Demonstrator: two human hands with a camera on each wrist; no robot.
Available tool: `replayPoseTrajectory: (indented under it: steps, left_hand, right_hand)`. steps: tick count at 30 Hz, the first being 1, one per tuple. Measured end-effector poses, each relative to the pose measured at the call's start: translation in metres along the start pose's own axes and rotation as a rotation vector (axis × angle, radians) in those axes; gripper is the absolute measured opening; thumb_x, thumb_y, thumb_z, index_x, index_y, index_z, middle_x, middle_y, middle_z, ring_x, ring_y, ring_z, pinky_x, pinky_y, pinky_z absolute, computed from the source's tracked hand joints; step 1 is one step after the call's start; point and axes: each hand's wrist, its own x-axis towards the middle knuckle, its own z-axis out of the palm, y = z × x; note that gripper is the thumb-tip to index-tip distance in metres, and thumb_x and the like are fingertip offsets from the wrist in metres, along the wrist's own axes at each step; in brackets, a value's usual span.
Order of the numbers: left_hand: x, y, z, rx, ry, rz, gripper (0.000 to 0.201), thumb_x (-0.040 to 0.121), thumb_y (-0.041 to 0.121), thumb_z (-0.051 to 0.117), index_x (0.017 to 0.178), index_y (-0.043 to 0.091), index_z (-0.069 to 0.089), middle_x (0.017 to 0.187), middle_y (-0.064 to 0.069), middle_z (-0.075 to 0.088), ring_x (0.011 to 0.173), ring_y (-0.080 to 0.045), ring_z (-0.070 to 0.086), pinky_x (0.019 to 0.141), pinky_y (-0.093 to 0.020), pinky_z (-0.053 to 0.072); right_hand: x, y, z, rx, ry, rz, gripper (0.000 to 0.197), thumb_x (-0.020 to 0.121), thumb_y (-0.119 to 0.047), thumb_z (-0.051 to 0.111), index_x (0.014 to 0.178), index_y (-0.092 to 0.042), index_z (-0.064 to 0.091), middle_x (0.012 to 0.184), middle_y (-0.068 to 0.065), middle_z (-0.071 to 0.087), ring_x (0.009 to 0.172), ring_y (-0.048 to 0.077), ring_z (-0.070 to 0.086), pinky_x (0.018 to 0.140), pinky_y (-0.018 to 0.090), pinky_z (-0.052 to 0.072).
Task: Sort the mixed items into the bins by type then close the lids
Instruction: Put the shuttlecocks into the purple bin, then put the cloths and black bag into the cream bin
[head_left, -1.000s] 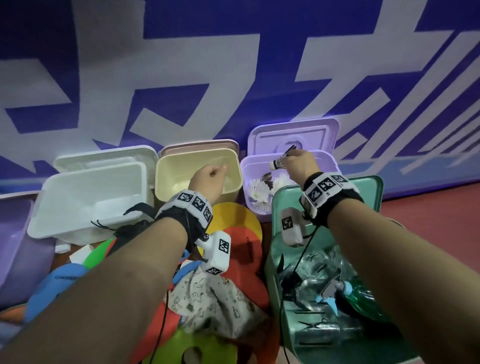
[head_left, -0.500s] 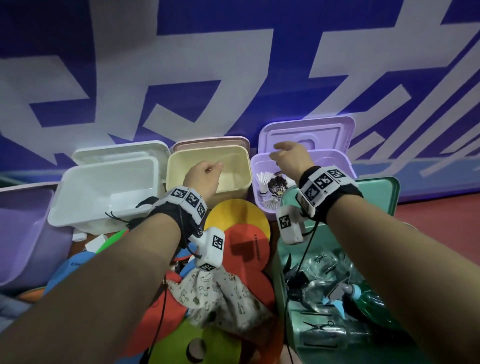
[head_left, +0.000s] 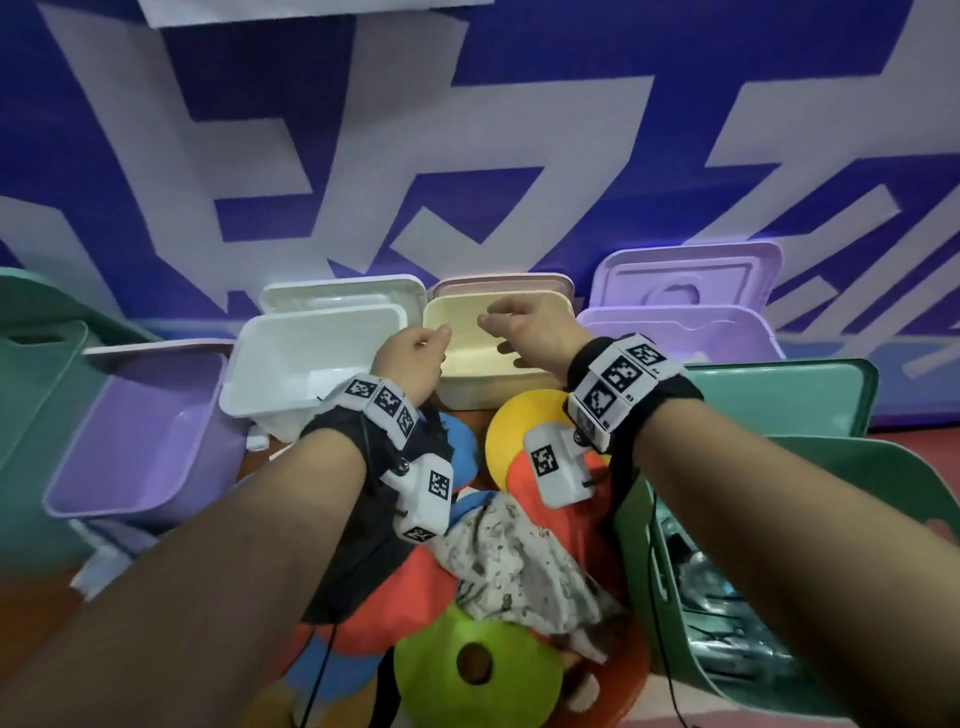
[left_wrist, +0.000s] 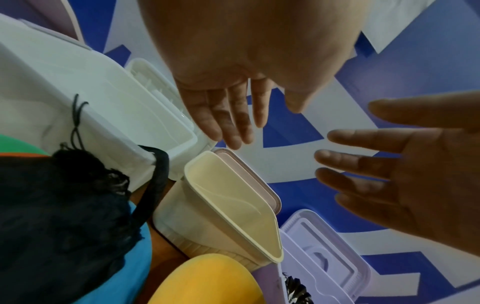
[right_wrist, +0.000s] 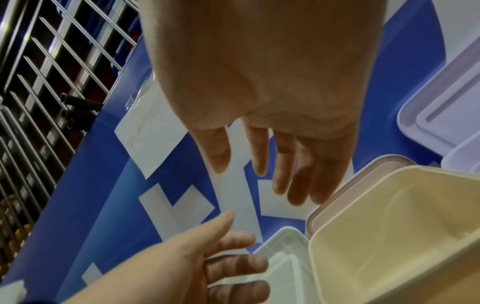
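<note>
Both hands, left hand (head_left: 410, 358) and right hand (head_left: 530, 332), hover over the cream bin (head_left: 467, 364), fingers (left_wrist: 233, 115) apart and relaxed, holding nothing.

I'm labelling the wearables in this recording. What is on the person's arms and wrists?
Both forearms are bare, with no sleeves. Each wrist carries a black strap with a white band of black-and-white square markers, and a white camera block, also marked, hangs below: left wrist, right wrist. Thin black cables trail from both.

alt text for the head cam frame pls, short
Both hands, the left hand and right hand, reach empty with relaxed fingers over the open cream bin, its lid up. An open white bin and lilac bin flank it against a blue-and-white wall.
</note>
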Motion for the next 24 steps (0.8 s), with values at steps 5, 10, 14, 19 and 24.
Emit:
replayPoseTrajectory:
  steps: [5,10,14,19,24]
  left_hand:
    - [-0.011,-0.033,-0.037,0.02,-0.031,-0.04,0.036,0.093,0.05,0.048,0.087,0.019,0.065,0.093,-0.004,0.069,0.091,-0.025,0.065,0.091,-0.042,0.051]
    - [-0.021,-0.063,-0.063,0.022,-0.098,-0.053,0.041,0.095,0.049,0.045,0.083,0.014,0.064,0.097,-0.008,0.07,0.094,-0.028,0.066,0.093,-0.043,0.05]
    - [-0.031,-0.091,-0.062,0.028,-0.192,-0.059,0.044,0.09,0.056,0.045,0.074,0.017,0.061,0.085,-0.007,0.065,0.086,-0.028,0.064,0.093,-0.047,0.05]
    - [-0.044,-0.111,-0.047,0.124,-0.33,-0.021,0.046,0.097,0.045,0.042,0.085,0.006,0.064,0.098,-0.023,0.068,0.091,-0.035,0.064,0.091,-0.047,0.049]
    - [-0.056,-0.115,-0.015,0.169,-0.457,0.001,0.036,0.097,0.045,0.042,0.084,0.014,0.052,0.085,-0.014,0.054,0.077,-0.026,0.055,0.079,-0.042,0.047]
  right_hand:
    - [-0.014,-0.009,0.042,-0.039,0.005,0.052,0.043,0.093,-0.033,0.057,0.129,-0.01,0.055,0.121,0.007,0.06,0.11,0.024,0.059,0.093,0.038,0.05]
    - [-0.024,-0.002,0.083,-0.045,0.048,0.126,0.041,0.091,-0.032,0.06,0.126,-0.01,0.057,0.108,0.005,0.057,0.103,0.024,0.058,0.086,0.034,0.048]
    - [-0.043,0.024,0.103,-0.067,0.073,0.241,0.052,0.093,-0.03,0.057,0.139,-0.01,0.043,0.114,0.008,0.058,0.092,0.022,0.055,0.086,0.037,0.048]
    - [-0.081,0.07,0.109,0.029,0.08,0.463,0.071,0.095,-0.047,0.048,0.152,-0.021,0.014,0.142,0.012,0.044,0.091,0.031,0.065,0.073,0.037,0.054]
    - [-0.114,0.128,0.103,-0.159,0.086,0.612,0.07,0.094,-0.052,0.043,0.148,-0.011,0.026,0.144,0.016,0.042,0.119,0.037,0.054,0.095,0.045,0.049]
